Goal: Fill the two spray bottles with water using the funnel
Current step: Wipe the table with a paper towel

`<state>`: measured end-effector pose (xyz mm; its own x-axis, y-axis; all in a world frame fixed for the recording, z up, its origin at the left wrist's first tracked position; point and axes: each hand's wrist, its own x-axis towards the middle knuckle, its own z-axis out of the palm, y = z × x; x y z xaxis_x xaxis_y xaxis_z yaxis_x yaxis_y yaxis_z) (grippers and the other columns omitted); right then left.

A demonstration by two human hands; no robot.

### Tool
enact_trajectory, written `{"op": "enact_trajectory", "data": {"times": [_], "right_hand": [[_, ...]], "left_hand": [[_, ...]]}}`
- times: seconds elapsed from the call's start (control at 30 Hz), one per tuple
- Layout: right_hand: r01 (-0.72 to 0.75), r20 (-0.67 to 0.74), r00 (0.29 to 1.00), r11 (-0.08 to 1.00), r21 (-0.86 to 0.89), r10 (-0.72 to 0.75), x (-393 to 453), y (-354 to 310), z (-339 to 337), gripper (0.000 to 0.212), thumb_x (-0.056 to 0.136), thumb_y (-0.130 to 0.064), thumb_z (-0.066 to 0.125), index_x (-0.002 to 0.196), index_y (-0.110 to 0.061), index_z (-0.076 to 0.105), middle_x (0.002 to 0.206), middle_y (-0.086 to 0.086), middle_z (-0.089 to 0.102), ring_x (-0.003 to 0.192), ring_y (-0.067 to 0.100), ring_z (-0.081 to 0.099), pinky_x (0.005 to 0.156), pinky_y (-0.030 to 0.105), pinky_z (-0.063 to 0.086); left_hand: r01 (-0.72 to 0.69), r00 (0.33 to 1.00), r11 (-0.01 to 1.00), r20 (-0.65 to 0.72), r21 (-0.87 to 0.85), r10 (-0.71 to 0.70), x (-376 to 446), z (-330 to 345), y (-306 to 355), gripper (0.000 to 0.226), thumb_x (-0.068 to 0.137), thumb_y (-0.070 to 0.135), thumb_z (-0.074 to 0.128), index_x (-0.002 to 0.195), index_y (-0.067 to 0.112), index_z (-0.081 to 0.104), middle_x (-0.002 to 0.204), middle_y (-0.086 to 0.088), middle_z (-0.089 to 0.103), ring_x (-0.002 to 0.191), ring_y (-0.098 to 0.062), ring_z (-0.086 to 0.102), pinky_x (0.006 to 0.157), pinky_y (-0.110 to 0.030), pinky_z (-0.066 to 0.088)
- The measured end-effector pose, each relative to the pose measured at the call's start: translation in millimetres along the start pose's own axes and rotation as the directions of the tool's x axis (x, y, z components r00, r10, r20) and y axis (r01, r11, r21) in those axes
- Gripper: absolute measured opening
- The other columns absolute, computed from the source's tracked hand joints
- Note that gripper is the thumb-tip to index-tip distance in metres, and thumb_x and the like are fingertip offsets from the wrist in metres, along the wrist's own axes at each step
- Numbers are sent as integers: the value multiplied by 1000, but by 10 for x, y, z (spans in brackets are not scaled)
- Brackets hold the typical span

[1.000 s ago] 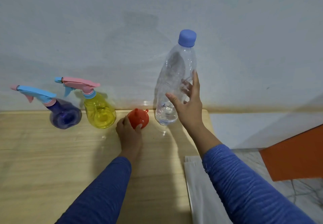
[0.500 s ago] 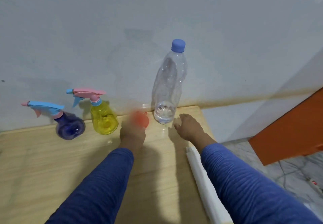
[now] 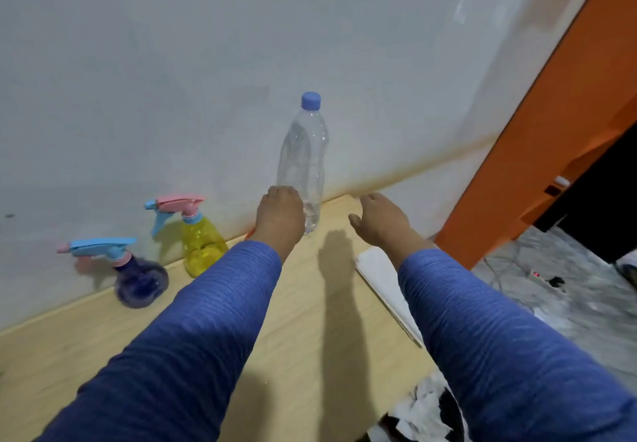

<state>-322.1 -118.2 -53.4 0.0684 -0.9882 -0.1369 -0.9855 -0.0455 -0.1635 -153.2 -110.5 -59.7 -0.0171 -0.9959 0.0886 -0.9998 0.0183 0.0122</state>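
Note:
A clear water bottle [image 3: 303,152] with a blue cap stands upright at the back of the wooden table [image 3: 310,321], with only a little water at its bottom. My left hand [image 3: 281,216] is curled down over the orange funnel [image 3: 250,234], just left of the bottle; only a sliver of the funnel shows by my wrist. My right hand [image 3: 382,221] hovers open to the right of the bottle, holding nothing. The yellow spray bottle [image 3: 201,245] with a pink trigger and the purple spray bottle [image 3: 139,281] with a blue trigger stand capped by the wall, further left.
A white folded sheet [image 3: 379,276] lies along the table's right edge. Beyond it stand an orange panel [image 3: 551,131] and a marble floor with a power strip [image 3: 546,276]. Crumpled paper in a dark bin [image 3: 424,410] sits at the bottom. The wall backs the table.
My right hand let go of the water bottle and dropped to its right, open. My left hand stayed on the funnel. The view swung right and tilted.

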Motion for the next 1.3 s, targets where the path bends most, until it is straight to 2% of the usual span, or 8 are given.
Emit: {"op": "enact_trajectory", "data": {"times": [0.3, 0.43, 0.57, 0.67, 0.77, 0.8, 0.9, 1.3], "right_hand": [[-208, 12, 978, 977, 44, 208, -710, 790, 178, 50, 97, -32, 41, 139, -7, 33, 145, 12, 36, 132, 30, 38, 101, 39, 37], [-275, 92, 959, 959, 64, 268, -1011, 1163, 577, 47, 97, -31, 45, 137, -8, 38, 142, 13, 41, 128, 29, 42, 101, 37, 37], [-321, 179, 939, 933, 163, 292, -1298, 1369, 944, 56, 95, -30, 49, 145, -14, 30, 152, 6, 32, 137, 24, 33, 110, 34, 29], [-340, 187, 935, 909, 241, 300, -1425, 1421, 1138, 52, 91, -26, 55, 139, -13, 42, 144, 8, 44, 131, 27, 42, 105, 33, 35], [-333, 146, 942, 900, 281, 303, -1445, 1454, 1321, 19, 84, -20, 58, 101, -14, 60, 114, 11, 63, 109, 33, 57, 77, 32, 44], [-337, 138, 941, 891, 303, 309, -1450, 1462, 1375, 18, 83, -20, 59, 100, -16, 61, 113, 9, 64, 108, 31, 58, 76, 31, 43], [-376, 121, 926, 834, 403, 359, -1464, 1474, 1495, 40, 85, -25, 64, 125, -21, 59, 129, 2, 57, 118, 21, 53, 94, 28, 40], [-297, -77, 923, 827, 478, 376, -1355, 1480, 1580, 20, 87, -30, 63, 101, -21, 73, 111, -2, 65, 106, 18, 52, 85, 31, 44]], "left_hand": [[-379, 919, 922, 90, -76, 385, -271, 273, 1012, 47, 96, 31, 46, 130, 0, 37, 131, -16, 45, 123, -29, 41, 96, -35, 38], [-488, 831, 851, 196, -193, 521, -483, 643, 1377, 46, 95, 29, 49, 133, 5, 39, 134, -12, 44, 126, -26, 40, 94, -35, 40], [-592, 716, 756, 248, -281, 653, -678, 982, 1574, 51, 92, 25, 55, 137, 7, 38, 142, -9, 39, 134, -23, 31, 104, -33, 31], [-619, 672, 716, 253, -323, 696, -774, 1175, 1632, 56, 91, 23, 56, 141, 10, 34, 146, -7, 36, 137, -20, 27, 106, -28, 26], [-569, 694, 726, 248, -385, 676, -828, 1321, 1623, 53, 92, 24, 55, 141, 13, 38, 147, -3, 37, 138, -17, 27, 107, -28, 27], [-548, 705, 732, 246, -405, 665, -837, 1355, 1611, 50, 93, 24, 55, 140, 13, 40, 146, -2, 38, 137, -16, 29, 107, -28, 28], [-517, 728, 738, 230, -434, 646, -847, 1427, 1588, 44, 93, 22, 54, 136, 14, 46, 144, -2, 42, 135, -16, 33, 106, -29, 30], [-424, 802, 713, 134, -558, 582, -760, 1490, 1574, 27, 93, 16, 53, 118, 9, 63, 122, -3, 62, 115, -20, 52, 95, -31, 41]]}}
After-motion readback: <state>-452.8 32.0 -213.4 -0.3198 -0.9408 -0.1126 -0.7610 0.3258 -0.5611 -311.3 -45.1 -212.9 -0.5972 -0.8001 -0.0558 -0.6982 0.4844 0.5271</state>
